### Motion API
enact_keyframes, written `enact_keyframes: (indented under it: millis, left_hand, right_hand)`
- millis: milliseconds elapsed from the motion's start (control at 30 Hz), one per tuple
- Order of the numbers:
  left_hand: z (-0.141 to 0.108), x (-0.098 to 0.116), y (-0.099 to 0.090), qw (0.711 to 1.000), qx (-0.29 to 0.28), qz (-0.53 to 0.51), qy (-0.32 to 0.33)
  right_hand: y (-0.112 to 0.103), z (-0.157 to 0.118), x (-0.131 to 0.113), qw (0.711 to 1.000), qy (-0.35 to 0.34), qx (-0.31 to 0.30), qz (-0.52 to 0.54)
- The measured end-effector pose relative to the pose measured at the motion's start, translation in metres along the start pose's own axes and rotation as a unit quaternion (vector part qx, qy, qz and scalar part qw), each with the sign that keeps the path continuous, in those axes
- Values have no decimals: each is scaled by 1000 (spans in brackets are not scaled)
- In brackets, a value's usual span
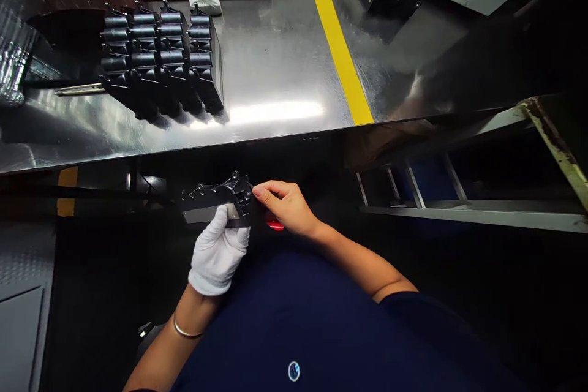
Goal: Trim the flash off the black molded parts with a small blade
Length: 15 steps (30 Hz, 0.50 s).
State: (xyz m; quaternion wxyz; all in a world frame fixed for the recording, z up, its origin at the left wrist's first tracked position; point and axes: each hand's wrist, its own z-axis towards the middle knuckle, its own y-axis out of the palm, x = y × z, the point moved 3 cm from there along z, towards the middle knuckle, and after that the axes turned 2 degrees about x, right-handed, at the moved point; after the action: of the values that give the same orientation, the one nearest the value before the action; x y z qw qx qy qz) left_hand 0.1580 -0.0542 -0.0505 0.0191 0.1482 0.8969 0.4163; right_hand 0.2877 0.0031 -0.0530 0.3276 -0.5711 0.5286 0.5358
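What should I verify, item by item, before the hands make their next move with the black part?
1. Part supported: ok, the left hand holds the black part, thumb on its metal strip.
2. Right hand gripping the part: cannot tell; its fingertips are at the part's right end.
3. Both hands gloved: not ok, only the left is.
4. Row of black parts on the metal table left of the yellow stripe: ok.
5. Red item by the right hand secured: cannot tell.
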Motion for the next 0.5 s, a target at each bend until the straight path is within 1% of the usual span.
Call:
enact_keyframes:
  millis: [167,267,333,400,433,500]
  left_hand:
    - [0,-7,0,997,-30,-56,-35]
    - [-2,-5,1,994,-49,-77,-56]
    - [-3,-2,1,994,-48,-76,-66]
    - [-4,1,1,995,-30,-66,-68]
    - [-5,2,1,996,-15,-61,-65]
    - [-5,4,2,997,16,-54,-58]
  right_hand:
    - [10,-8,18,993,-33,106,46]
    - [8,-8,23,989,-17,136,59]
    - [0,-6,18,993,-28,110,38]
    - [-9,-5,6,995,-85,45,-31]
    - [-13,-5,-1,989,-127,10,-77]
    - [-21,-6,-12,963,-207,-35,-167]
